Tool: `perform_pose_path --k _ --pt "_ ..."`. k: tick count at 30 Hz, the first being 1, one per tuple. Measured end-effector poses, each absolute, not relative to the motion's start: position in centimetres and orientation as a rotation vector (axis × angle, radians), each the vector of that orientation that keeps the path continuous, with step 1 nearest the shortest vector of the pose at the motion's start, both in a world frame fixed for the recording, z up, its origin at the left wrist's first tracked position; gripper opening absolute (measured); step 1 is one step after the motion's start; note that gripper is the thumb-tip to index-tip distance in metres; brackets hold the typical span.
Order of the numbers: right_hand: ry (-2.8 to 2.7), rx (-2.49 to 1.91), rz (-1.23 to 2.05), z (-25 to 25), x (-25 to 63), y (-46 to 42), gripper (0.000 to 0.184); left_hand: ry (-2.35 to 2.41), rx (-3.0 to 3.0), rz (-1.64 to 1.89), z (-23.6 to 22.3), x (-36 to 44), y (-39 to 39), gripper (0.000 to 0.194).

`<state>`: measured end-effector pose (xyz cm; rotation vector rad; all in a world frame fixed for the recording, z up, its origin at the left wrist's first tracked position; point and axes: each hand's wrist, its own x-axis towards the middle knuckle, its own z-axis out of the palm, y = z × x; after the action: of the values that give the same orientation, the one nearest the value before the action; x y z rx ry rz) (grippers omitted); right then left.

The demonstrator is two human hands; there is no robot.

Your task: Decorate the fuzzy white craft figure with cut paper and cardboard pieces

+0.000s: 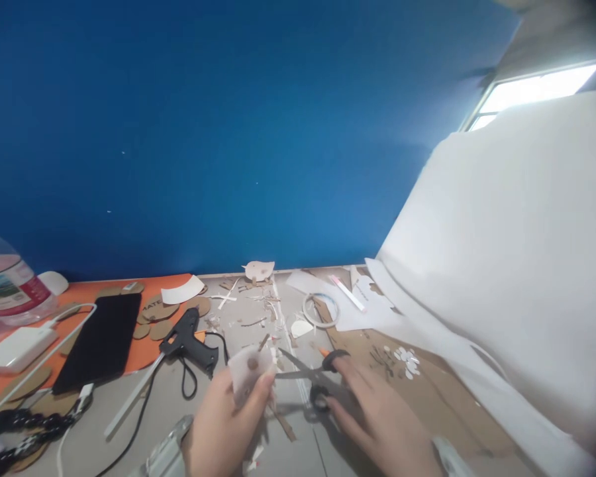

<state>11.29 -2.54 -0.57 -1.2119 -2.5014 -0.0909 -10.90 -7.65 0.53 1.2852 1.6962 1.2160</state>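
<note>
My left hand [228, 419] pinches a small piece of whitish paper [246, 366] with a brown spot on it, thumb in front. In my right hand [385, 417] is a pair of scissors [312, 375], fingers through the black handles. The blades stand apart and point left, their tips close to the paper's right edge; whether they touch it I cannot tell. Paper and cardboard scraps [285, 427] lie below and between the hands. Left of my left hand rests a black glue gun [191, 341] with a glue stick [134, 397] in its back.
A white bird-shaped cutout [259, 270] stands by the blue wall. Nearby are a tape roll [336, 313], a pink-capped marker [348, 294], white paper [372, 318] and brown cardboard [437, 391] bearing white bits. At left are a phone [102, 341], power bank [20, 348], bottle [12, 285] and cardboard discs [161, 308].
</note>
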Motion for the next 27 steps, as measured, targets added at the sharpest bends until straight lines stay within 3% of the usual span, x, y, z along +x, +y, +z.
perform_pose_path --k 7,18,22,27 --pt "-2.452 -1.091 -0.115 3.0 10.8 -3.8 0.035 1.713 1.32 1.112 4.2 -13.0 -8.9 0.036" --pt "-2.42 -0.888 -0.157 5.2 7.5 -3.9 0.019 1.564 1.052 1.276 2.8 -14.1 -12.3 0.039" --pt "-2.59 -0.788 -0.076 5.0 6.8 -3.0 0.02 1.558 0.886 1.318 2.4 -14.5 -13.1 0.037" --pt "-2.418 -0.565 0.11 5.4 7.8 -3.1 0.027 1.516 0.639 1.369 0.8 -14.7 -14.8 0.04"
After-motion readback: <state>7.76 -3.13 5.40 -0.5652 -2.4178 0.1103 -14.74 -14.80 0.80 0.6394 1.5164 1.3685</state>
